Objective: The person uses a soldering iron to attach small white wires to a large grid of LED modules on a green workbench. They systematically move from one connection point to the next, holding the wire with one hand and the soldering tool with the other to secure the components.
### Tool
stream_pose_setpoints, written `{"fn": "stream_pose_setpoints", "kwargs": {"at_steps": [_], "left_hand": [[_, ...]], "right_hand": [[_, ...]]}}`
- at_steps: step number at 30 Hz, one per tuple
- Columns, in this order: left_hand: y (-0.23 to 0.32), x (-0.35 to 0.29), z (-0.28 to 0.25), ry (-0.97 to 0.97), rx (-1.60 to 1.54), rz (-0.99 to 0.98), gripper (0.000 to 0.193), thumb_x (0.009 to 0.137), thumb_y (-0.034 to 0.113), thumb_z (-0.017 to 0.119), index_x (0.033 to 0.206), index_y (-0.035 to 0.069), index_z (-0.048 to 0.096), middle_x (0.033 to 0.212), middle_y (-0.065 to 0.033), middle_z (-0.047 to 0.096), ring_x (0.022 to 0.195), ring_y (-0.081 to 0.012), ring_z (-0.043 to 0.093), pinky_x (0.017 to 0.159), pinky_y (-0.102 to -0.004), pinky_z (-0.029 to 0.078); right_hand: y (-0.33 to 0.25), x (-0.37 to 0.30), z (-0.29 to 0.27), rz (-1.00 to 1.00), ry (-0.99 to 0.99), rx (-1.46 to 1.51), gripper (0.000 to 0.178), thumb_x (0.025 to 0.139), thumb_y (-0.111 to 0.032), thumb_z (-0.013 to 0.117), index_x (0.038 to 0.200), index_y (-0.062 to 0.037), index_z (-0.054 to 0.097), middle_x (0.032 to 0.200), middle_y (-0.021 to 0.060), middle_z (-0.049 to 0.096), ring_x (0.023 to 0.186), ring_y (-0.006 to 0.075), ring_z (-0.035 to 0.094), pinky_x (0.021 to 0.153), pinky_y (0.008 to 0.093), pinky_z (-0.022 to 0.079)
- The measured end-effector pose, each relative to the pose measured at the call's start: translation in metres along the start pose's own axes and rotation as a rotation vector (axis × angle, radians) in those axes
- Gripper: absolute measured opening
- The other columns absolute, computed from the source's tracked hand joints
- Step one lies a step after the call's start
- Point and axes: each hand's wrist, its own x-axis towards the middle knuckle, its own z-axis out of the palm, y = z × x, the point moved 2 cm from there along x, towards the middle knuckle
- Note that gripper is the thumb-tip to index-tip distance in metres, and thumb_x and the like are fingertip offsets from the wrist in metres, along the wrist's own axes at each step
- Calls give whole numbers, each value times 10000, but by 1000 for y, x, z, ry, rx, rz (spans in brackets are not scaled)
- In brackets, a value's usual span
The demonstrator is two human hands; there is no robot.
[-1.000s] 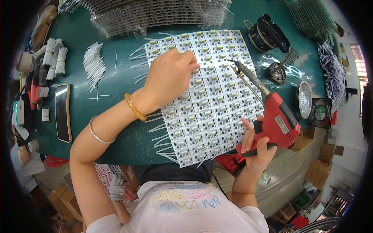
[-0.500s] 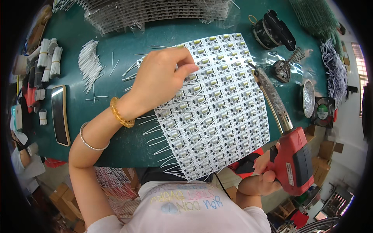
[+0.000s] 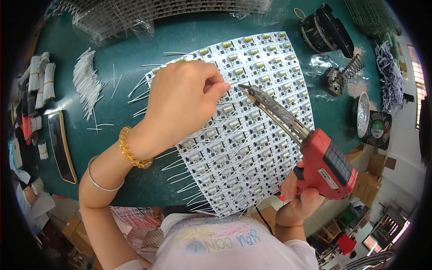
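A large white panel of small circuit boards (image 3: 225, 180) lies on the green table, tilted, with yellow-topped parts in rows. Thin white wires (image 3: 177, 175) stick out past its left edge and lie across the lower rows. Over the panel's upper left, my left hand (image 3: 182, 96) is pinched, thumb and forefinger on what looks like the end of a white wire. My right hand (image 3: 302, 201) grips a red soldering gun (image 3: 330, 162) by its handle. The gun's dark tip reaches the board right beside my left fingertips. My left palm hides some boards beneath it.
Loose white wires (image 3: 87, 81) lie in a pile at left, near bundled wires (image 3: 42, 83) and a phone (image 3: 62, 146). A coiled soldering-iron stand (image 3: 335, 78), black round device (image 3: 321, 33), metal bowl (image 3: 362, 114) and small fan (image 3: 379, 129) stand at right. Stacked panels (image 3: 157, 15) sit behind.
My right hand has swung the soldering gun left and inward, from the panel's right edge to my left fingertips. My left hand stays pinched over the panel. The view has shifted slightly.
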Motion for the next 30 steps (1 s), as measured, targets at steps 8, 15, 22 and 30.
{"fn": "stream_pose_setpoints", "kwargs": {"at_steps": [8, 15, 22, 30], "left_hand": [[2, 8, -4, -61, 11, -83, 173, 765, 155, 719, 744, -13, 686, 590, -120, 611, 506, -208, 557, 514, -323, 414], [3, 7, -2, -52, 18, -88, 172, 769, 157, 718, 743, -11, 689, 587, -114, 612, 504, -197, 556, 510, -319, 413], [2, 6, -3, -54, 14, -92, 174, 773, 160, 718, 746, -10, 691, 598, -115, 622, 506, -196, 563, 510, -318, 418], [3, 4, 0, -25, 41, -37, 163, 785, 150, 712, 746, -4, 681, 600, -109, 622, 500, -195, 558, 505, -322, 415]], "right_hand": [[-4, 3, 3, 68, -36, -11, 689, 858, -535, 631, 1087, 96, 477, 509, 31, 462, 396, 98, 409, 386, 235, 343], [2, 2, 0, 15, -75, -61, 688, 849, -521, 649, 1097, 102, 496, 510, 31, 473, 392, 96, 416, 379, 238, 332], [-13, 7, 15, 41, -48, 113, 734, 860, -511, 640, 1149, 143, 470, 507, 23, 471, 387, 88, 402, 382, 223, 311], [-3, 3, 7, -40, -18, -14, 750, 861, -514, 633, 1162, 152, 465, 502, 17, 469, 385, 79, 394, 382, 216, 292]]}}
